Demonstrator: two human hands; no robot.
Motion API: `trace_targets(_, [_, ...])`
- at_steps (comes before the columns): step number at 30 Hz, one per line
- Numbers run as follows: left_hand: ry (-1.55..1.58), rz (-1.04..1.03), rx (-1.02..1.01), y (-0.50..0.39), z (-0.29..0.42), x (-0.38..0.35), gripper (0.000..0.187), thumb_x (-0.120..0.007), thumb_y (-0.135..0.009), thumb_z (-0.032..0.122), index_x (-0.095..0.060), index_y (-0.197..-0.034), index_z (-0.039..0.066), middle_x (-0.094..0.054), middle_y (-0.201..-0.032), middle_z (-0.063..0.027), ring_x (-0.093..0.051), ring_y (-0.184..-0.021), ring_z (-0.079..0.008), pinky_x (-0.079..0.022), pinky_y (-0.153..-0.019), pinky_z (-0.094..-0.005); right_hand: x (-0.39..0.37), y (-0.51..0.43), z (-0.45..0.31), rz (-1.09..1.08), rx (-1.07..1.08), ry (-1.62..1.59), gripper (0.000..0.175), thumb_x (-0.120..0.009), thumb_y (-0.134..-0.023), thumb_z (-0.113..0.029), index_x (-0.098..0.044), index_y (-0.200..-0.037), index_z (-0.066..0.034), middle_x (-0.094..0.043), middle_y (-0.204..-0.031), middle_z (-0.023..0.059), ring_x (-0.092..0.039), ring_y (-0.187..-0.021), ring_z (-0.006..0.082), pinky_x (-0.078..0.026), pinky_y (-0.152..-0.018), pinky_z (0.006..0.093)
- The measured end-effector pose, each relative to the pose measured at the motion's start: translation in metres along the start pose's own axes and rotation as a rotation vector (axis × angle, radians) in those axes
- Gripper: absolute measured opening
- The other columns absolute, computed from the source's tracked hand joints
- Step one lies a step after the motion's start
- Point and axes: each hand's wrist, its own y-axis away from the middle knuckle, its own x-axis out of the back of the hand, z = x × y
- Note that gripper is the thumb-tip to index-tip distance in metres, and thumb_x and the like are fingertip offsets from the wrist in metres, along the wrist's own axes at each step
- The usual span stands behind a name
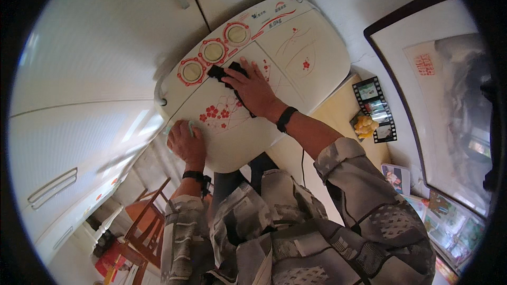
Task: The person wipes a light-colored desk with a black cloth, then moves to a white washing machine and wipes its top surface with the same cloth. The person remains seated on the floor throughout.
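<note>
The white top of a twin-tub washing machine (pixel 233 142), printed with red flowers, lies before me. My right hand (pixel 252 89) holds a black strap-like item (pixel 219 73) down against the lid, just below the control panel. Part of that item is hidden under the palm, and a dark end shows below the hand. At the near left edge of the machine my left hand (pixel 185 140) is curled around a pale green cloth-like thing (pixel 191 128), mostly covered by the fingers. Three round knobs (pixel 213 52) with red rings sit on the panel beyond my right hand.
White refrigerator doors (pixel 91 59) rise close on the left. A wooden chair (pixel 148 221) stands lower left. On the right are a pale wooden surface (pixel 332 107), a small yellow figurine (pixel 365 126), a film-strip photo frame (pixel 376 107) and a large dark-framed picture (pixel 416 99).
</note>
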Motion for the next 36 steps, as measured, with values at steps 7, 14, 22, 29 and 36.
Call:
trace_targets(7, [-0.078,0.015,-0.032,0.0,0.002,-0.001,0.033,-0.074,-0.094,0.023,-0.074,-0.124,0.012,-0.07,-0.139,-0.0065,-0.062,-0.132,-0.0341,-0.043,-0.114,-0.0541,0.037,-0.01,0.086,-0.014,-0.205,0.164,0.056,-0.058,-0.11,-0.016,-0.054,-0.164,-0.0255,-0.041,-0.179,0.0005,-0.022,-0.171,0.0416,-0.013,-0.139,0.0639])
trace_targets(14, [-0.069,-0.057,-0.012,-0.002,0.003,-0.001,0.036,-0.067,-0.096,0.027,-0.071,-0.128,0.01,-0.07,-0.141,-0.0109,-0.061,-0.134,-0.038,-0.044,-0.114,-0.0583,0.052,-0.015,0.167,0.128,-0.303,0.317,0.057,-0.052,-0.111,-0.02,-0.05,-0.167,-0.0226,-0.041,-0.179,0.0032,-0.025,-0.169,0.0464,-0.012,-0.137,0.0705])
trace_targets(22, [-0.075,0.011,-0.055,-0.003,0.0,-0.003,0.031,-0.069,-0.097,0.026,-0.075,-0.124,0.011,-0.071,-0.138,-0.0087,-0.062,-0.13,-0.0355,-0.043,-0.113,-0.0535,0.074,-0.019,0.237,0.18,-0.437,0.42,0.06,-0.058,-0.107,-0.016,-0.05,-0.166,-0.0186,-0.049,-0.172,0.0063,-0.041,-0.16,0.041,-0.03,-0.133,0.0613])
trace_targets(29, [-0.059,-0.045,-0.05,-0.002,0.006,0.005,0.032,-0.065,-0.1,0.025,-0.071,-0.128,0.009,-0.07,-0.14,-0.0123,-0.061,-0.132,-0.04,-0.045,-0.111,-0.0586,0.086,-0.001,0.268,0.087,-0.601,0.436,0.079,-0.08,-0.088,-0.003,-0.055,-0.162,-0.0114,-0.052,-0.16,0.0123,-0.057,-0.138,0.042,-0.056,-0.111,0.0543])
trace_targets(36, [-0.062,0.028,-0.079,-0.004,0.005,0.002,0.033,-0.068,-0.095,0.027,-0.074,-0.124,0.012,-0.07,-0.137,-0.0074,-0.061,-0.129,-0.0356,-0.043,-0.111,-0.0543,0.085,0.063,0.243,0.122,-0.71,0.442,0.068,-0.07,-0.095,-0.006,-0.052,-0.161,-0.0048,-0.054,-0.151,0.0173,-0.059,-0.131,0.0436,-0.058,-0.106,0.053])
